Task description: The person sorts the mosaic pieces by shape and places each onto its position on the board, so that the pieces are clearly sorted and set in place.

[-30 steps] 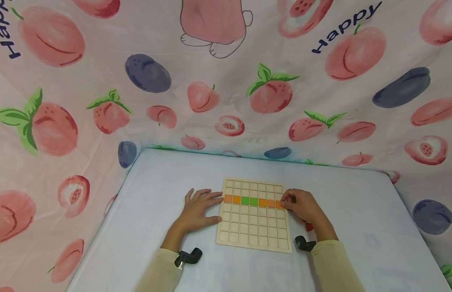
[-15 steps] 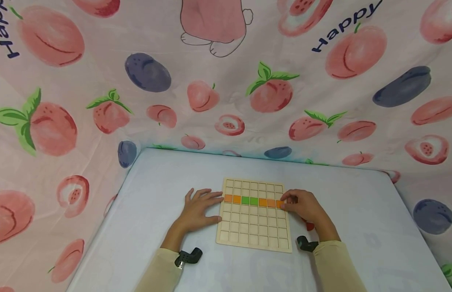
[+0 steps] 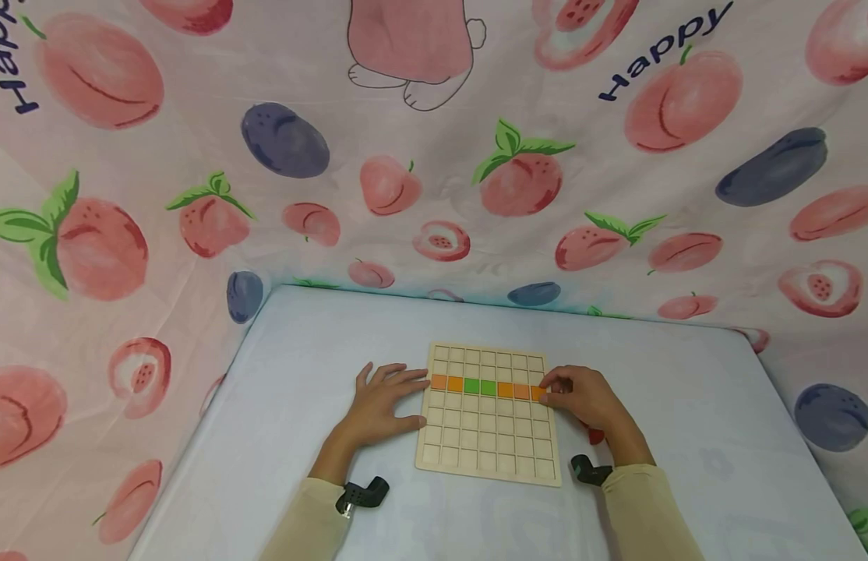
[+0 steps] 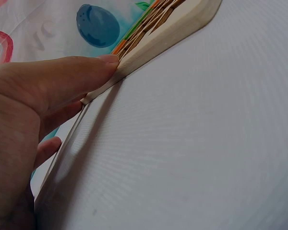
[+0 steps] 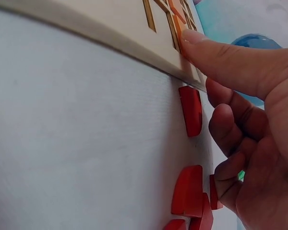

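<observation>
A square wooden grid board lies flat on the table. One row of its cells carries colored tiles: orange shades, with two green tiles side by side in the middle. My left hand spreads along the board's left edge, thumb and fingertips touching it; the left wrist view shows the thumb against the wooden rim. At the row's right end, my right hand pinches an orange tile between thumb and forefinger. The thumb presses the tile's near side in the right wrist view, and the other fingers are curled.
Several red blocks lie on the table under and beside my right hand, mostly hidden from the head view. The white-covered table meets a fruit-printed cloth at the back and sides.
Almost nothing differs. My right hand and wrist have shifted very slightly to the right and toward me, fingers still at the end tile. The left hand and board stay put.
</observation>
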`<state>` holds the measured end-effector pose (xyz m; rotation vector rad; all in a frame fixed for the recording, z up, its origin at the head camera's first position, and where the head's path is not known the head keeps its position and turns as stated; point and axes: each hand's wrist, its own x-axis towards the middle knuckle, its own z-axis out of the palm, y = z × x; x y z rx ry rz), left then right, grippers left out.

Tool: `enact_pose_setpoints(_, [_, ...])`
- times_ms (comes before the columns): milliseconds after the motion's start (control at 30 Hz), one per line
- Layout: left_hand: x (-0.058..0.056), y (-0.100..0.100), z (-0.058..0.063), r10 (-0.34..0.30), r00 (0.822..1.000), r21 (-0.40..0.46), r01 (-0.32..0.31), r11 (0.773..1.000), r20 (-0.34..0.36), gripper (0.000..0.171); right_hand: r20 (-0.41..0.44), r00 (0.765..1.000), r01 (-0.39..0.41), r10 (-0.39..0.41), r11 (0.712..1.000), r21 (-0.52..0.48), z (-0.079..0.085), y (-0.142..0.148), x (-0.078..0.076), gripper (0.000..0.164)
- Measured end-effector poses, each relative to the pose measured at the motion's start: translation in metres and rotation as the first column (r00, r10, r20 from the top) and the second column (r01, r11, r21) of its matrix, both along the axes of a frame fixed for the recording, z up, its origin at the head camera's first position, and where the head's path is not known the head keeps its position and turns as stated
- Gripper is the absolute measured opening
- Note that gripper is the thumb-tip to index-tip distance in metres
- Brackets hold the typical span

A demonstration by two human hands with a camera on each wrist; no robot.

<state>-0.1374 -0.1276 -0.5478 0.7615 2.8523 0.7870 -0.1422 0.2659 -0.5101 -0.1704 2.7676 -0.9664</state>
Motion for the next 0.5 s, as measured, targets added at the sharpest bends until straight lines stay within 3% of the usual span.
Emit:
enact_pose_setpoints(267, [0.0,0.001,0.0,0.0,1.0,0.004,0.0,1.0,0.003,0.067,0.015,0.999,0.031,-0.031,0.999,-0.006,-0.003,0.006,0.001,0.02])
enact_pose_setpoints(500, [0.001,0.0,0.0,0.002,1.0,0.012,-0.002,1.0,-0.003,0.066,0.076,0.988,0.143,-0.137,0.986,-0.086,0.002,0.02,0.008,0.023])
